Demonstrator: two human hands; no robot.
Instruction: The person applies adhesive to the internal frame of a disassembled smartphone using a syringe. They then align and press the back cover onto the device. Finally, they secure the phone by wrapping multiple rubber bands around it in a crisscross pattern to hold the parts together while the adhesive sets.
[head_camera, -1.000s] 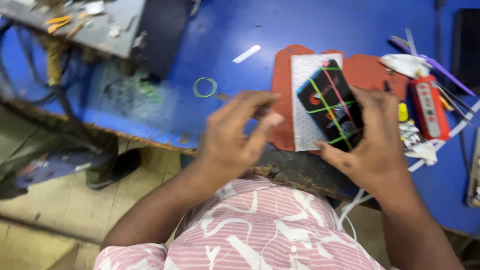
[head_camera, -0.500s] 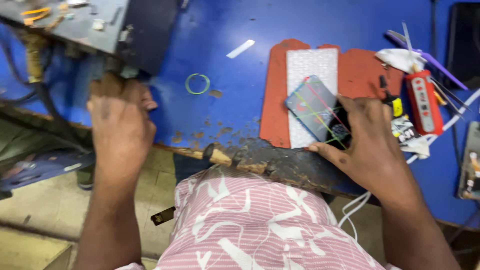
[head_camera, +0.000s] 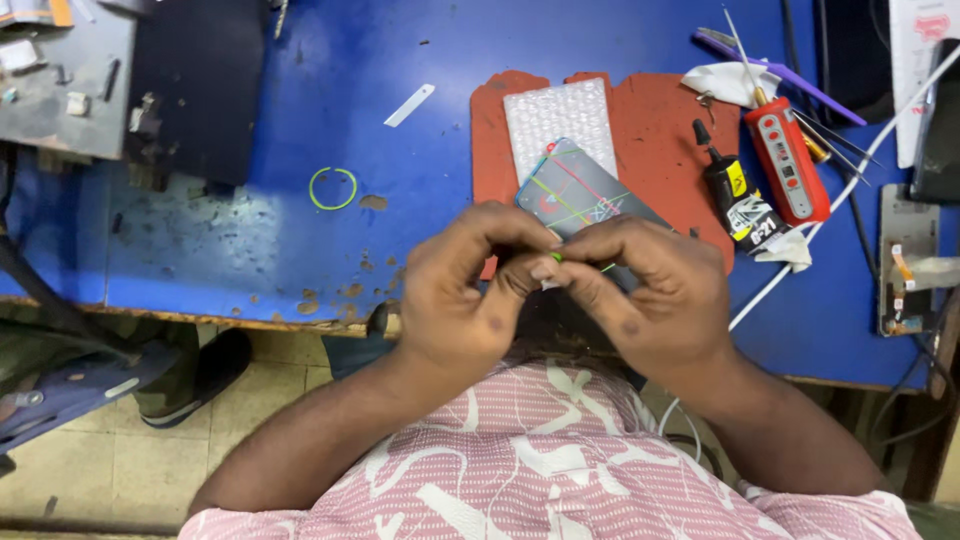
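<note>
**Left hand returns to the band**

Half a second ago the left hand (head_camera: 455, 300) was away at the surface edge; now both grips pinch a thin green rubber band (head_camera: 556, 257), the right hand (head_camera: 655, 295) opposite. Just beyond lies the dark banded phone (head_camera: 580, 195) on the red mat (head_camera: 660, 130).

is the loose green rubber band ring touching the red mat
Apart. The head view shows the green ring lying alone on blue table, bare surface separating it from the red mat.

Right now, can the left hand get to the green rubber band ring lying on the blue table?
Probably yes. The green ring lies alone on the blue table, up-left of the left hand, with nothing between. But that hand, with the right hand, is pinching a green band at the phone.
</note>
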